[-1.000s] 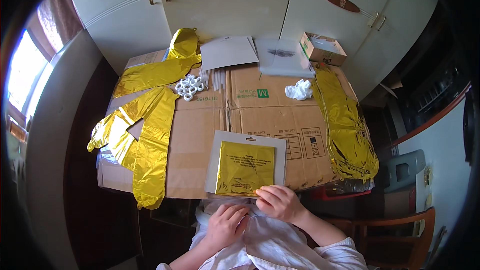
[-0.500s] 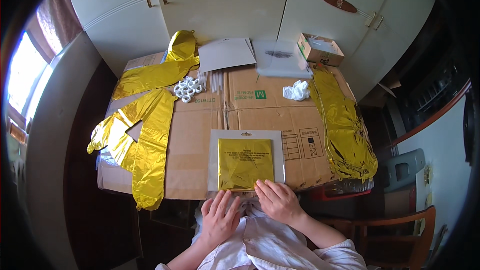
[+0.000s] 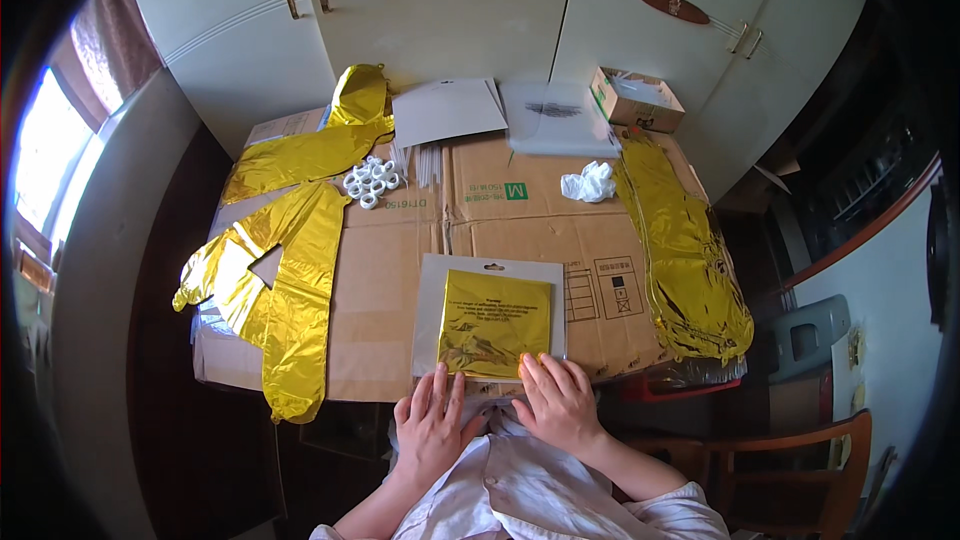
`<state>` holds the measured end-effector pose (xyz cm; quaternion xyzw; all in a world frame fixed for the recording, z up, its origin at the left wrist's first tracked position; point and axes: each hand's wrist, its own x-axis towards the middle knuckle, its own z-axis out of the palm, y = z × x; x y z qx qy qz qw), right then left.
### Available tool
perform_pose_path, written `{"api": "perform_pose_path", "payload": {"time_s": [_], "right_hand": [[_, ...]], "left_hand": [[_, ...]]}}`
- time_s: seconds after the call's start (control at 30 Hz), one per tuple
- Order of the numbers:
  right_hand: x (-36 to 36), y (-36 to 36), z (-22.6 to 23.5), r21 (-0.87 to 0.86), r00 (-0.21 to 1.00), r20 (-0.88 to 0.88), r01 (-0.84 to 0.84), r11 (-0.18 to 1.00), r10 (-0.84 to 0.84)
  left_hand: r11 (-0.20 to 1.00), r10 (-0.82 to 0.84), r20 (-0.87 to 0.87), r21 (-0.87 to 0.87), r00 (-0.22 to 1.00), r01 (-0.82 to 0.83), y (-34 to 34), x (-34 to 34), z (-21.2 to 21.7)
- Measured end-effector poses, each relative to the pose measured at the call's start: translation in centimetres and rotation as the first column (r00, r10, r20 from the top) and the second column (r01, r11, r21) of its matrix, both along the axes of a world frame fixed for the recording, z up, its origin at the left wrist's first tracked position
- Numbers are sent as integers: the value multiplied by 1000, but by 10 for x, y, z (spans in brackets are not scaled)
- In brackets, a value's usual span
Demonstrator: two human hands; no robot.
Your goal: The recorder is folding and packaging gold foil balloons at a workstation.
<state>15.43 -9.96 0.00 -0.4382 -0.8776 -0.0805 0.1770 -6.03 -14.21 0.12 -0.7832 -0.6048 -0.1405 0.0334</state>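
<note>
A flat clear packet with a folded gold foil sheet (image 3: 495, 323) lies on the cardboard-covered table (image 3: 390, 270) near its front edge. My left hand (image 3: 432, 427) rests with fingers spread at the packet's lower left corner, fingertips touching its edge. My right hand (image 3: 560, 403) lies flat at the lower right corner, fingertips on the packet's bottom edge. Neither hand grips anything.
Deflated gold foil balloons lie at the left (image 3: 290, 290) and along the right edge (image 3: 685, 250). White rings (image 3: 372, 180), a crumpled white bag (image 3: 588, 183), grey sheets (image 3: 447, 110), a clear packet (image 3: 555, 118) and a small cardboard box (image 3: 635, 100) sit at the back. A wooden chair (image 3: 800, 460) stands lower right.
Both hands have moved up from my lap to the packet's bottom edge and spread flat. The packet has slid slightly away from me.
</note>
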Motion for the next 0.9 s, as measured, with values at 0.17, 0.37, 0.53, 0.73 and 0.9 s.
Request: {"api": "perform_pose_path", "payload": {"time_s": [0.17,0.37,0.53,0.73,0.9], "right_hand": [[2,3,0,-11,1000,-30,5,1000,-5],[6,8,3,79,995,-77,-62,995,68],[8,19,4,138,979,-121,-149,979,166],[2,32,16,132,980,-72,-173,976,183],[-4,41,20,43,982,-1,-190,981,190]], "left_hand": [[1000,-5,-3,5,1000,5,2,2,0],[999,-30,35,18,999,30,2,-2,0],[997,-66,68,37,996,63,7,-8,8],[992,-114,139,64,984,106,22,-23,12],[980,-181,140,108,974,167,46,-34,31]]}}
